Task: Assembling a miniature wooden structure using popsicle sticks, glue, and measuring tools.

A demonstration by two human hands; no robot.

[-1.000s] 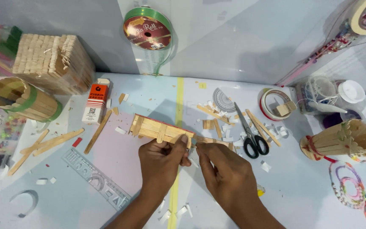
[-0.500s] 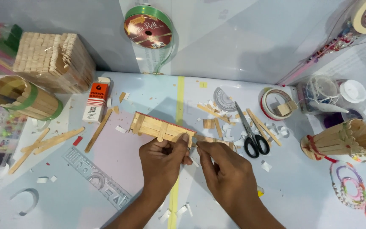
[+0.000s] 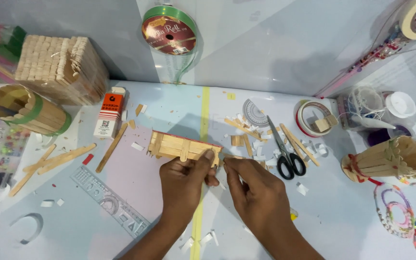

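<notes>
Craft-stick panel, pale wood, flat, slats crossed, in left hand.

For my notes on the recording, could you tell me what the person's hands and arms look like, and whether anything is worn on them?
Both the left hand and the right hand are bare: no gloves, rings, watch or bracelets show. The forearms are uncovered as far as the picture's lower edge, with no sleeve in view. Fingernails are short and unpainted.

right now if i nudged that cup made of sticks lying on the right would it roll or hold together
The stick cup lies on its side and flares toward its mouth, so it would probably roll in a curve, not straight. It looks light, built of thin sticks, and might slide easily. A red band circles its narrow end, so it likely holds together.
</notes>
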